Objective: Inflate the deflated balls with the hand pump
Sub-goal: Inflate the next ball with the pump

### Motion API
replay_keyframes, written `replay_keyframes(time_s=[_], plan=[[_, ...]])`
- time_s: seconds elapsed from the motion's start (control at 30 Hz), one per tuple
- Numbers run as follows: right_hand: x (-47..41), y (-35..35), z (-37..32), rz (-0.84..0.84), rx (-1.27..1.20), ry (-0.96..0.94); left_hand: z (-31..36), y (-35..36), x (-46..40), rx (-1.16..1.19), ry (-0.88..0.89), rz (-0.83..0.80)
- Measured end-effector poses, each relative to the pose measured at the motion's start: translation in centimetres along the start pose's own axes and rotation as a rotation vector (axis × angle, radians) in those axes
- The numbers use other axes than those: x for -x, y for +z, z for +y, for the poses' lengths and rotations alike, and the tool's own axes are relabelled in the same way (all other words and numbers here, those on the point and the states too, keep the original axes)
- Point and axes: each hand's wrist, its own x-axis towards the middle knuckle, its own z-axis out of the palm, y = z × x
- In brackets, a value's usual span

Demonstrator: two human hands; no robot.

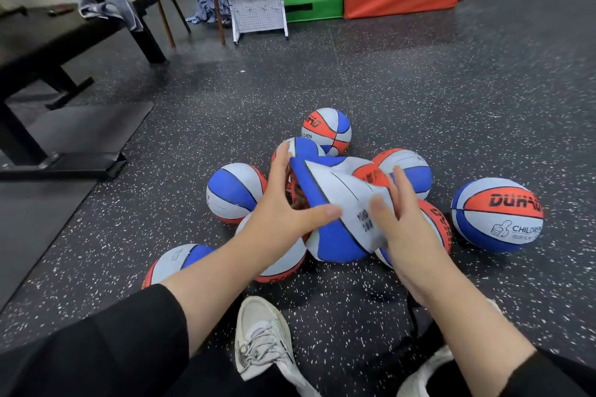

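From the head view, both bare hands meet over a heap of red, white and blue balls on the speckled floor. The left hand grips the far edge of a deflated ball, its fingers curled over the rim and its thumb pressed on the white panel. The right hand holds the near side, thumb on the white panel close to the left thumb, fingers spread apart along the ball's right edge. The flattened ball is folded and lies tilted between the 2 hands, above the pile. Just beyond the left fingertips sits a small round ball; well right of the right fingers stands a full ball apart from the heap. Below the wrists, a pale sneaker rests on the floor. I see no pump from here.
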Motion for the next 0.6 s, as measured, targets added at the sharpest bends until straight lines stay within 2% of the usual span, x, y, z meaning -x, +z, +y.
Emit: replay_keyframes(time_s=[0.13, 0.23, 0.3, 0.43, 0.53, 0.6], plan=[[-0.1, -0.2, 0.2, -0.076, -0.188, 0.111, 0.2, 0.5, 0.8, -0.11, 0.143, -0.06], [0.2, -0.1, 0.3, -0.089, -0.217, 0.069, 0.1, 0.1, 0.9, -0.166, 0.202, -0.078], [0.2, 0.0, 0.3, -0.051, -0.157, -0.004, 0.0, -0.1, 0.9, -0.156, 0.231, -0.082], [0.1, 0.1, 0.5, 0.021, 0.033, -0.122, 0.0, 0.1, 0.8, 0.013, 0.225, -0.057], [0.1, -0.2, 1.0, 0.12, 0.147, -0.212, 0.1, 0.5, 0.4, 0.168, 0.151, 0.016], [0.0, -0.3, 1.1, 0.128, 0.201, -0.258, 0.2, 0.7, 0.4, 0.216, 0.107, 0.017]])
